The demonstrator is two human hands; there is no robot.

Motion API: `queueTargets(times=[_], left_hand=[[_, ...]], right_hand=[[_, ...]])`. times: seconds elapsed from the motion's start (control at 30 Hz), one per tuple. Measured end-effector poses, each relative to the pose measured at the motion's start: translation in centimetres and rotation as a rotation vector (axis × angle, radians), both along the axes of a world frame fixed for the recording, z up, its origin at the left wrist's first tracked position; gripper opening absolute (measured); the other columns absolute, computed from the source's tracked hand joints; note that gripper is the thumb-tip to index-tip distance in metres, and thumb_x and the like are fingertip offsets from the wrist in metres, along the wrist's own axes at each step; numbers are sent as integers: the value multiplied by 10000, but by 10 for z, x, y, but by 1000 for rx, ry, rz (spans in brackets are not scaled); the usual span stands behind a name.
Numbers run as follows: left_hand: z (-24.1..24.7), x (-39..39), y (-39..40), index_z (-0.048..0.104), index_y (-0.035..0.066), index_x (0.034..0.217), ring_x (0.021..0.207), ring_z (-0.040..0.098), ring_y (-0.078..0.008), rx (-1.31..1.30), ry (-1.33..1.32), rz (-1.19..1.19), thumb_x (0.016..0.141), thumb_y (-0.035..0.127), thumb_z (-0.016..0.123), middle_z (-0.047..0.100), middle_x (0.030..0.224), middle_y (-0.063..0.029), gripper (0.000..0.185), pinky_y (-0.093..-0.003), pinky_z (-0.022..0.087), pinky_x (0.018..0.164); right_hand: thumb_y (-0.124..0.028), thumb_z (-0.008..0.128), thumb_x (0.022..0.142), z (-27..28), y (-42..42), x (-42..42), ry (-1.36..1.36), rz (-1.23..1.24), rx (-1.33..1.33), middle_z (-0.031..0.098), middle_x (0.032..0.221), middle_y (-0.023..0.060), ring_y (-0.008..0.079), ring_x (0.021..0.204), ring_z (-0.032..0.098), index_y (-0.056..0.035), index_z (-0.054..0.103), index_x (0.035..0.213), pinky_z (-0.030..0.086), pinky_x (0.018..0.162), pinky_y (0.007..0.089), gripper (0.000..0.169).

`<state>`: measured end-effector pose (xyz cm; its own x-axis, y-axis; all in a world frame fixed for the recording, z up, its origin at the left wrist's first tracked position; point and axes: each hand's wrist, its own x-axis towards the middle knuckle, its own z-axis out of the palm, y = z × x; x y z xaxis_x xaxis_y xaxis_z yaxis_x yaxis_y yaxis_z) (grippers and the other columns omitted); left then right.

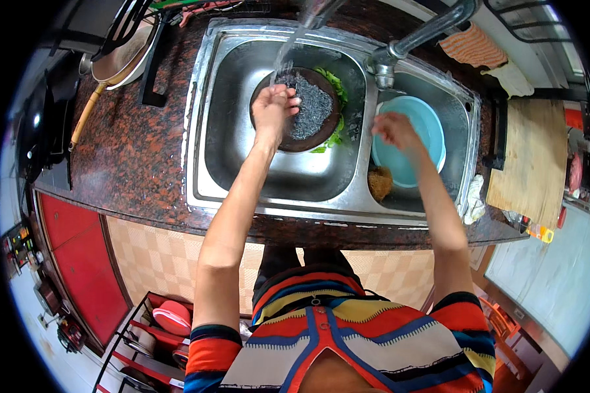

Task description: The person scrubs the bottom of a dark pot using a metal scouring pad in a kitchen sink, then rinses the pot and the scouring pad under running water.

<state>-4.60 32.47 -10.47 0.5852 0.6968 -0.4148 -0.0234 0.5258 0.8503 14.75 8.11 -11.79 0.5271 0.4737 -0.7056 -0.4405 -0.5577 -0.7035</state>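
Observation:
My left hand [274, 109] is in the left sink basin [226, 147], under a stream of running water [286, 49]. Its fingers are curled, and whether they hold anything is unclear. Below it sits a round dark brown vessel [302, 143] with a grey, rippled, wet-looking surface inside. Green leaves [335, 128] show along the vessel's right side. My right hand [396, 130], blurred, is over the left part of a light blue plastic basin [427, 110] in the right sink basin. A brown fibrous scrubber [380, 183] lies beside that basin, at its lower left.
A metal tap [384, 66] rises between the sinks. A wooden-handled pan [86, 110] stands on the granite counter [128, 152] at left. A white cloth [474, 199] hangs at the sink's right edge, near a wooden board [531, 157]. An orange striped cloth [473, 46] lies behind.

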Motion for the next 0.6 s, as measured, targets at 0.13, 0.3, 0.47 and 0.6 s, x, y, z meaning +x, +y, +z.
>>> queueTargets(times=[0.13, 0.3, 0.47, 0.6], left_hand=[[-26, -34, 13, 570, 18, 1048, 836, 607, -185, 400, 177, 178, 890, 11, 504, 650, 987, -106, 172, -305, 499, 749], [-35, -46, -10, 407, 48, 1334, 1235, 379, -373, 613, 665, -48, 807, 100, 593, 445, 1313, -200, 562, -420, 279, 1058], [-69, -64, -11, 263, 55, 1443, 1372, 235, -341, 415, 402, -19, 865, 70, 542, 276, 1467, -210, 643, -374, 183, 1129], [-71, -64, -8, 281, 58, 1439, 1375, 246, -295, 374, 307, 30, 876, -12, 502, 267, 1482, -175, 609, -344, 185, 1132]], right_hand=[[-231, 564, 879, 37, 73, -83, -691, 399, 72, 663, 901, 72, 176, 723, 616, -107, 645, 1009, 467, 624, 312, 198], [-396, 591, 845, 13, 153, -108, -1401, 696, -3, 416, 1388, 90, 330, 1279, 357, -234, 584, 1217, 241, 1004, 582, 406], [-291, 587, 826, -15, 142, -159, -1341, 673, 149, 404, 1406, 83, 335, 1311, 322, -201, 595, 1204, 150, 1039, 637, 388], [-217, 553, 796, -19, 173, -152, -1476, 733, 209, 481, 1342, 63, 297, 1272, 391, -203, 603, 1176, 235, 1054, 532, 383]])
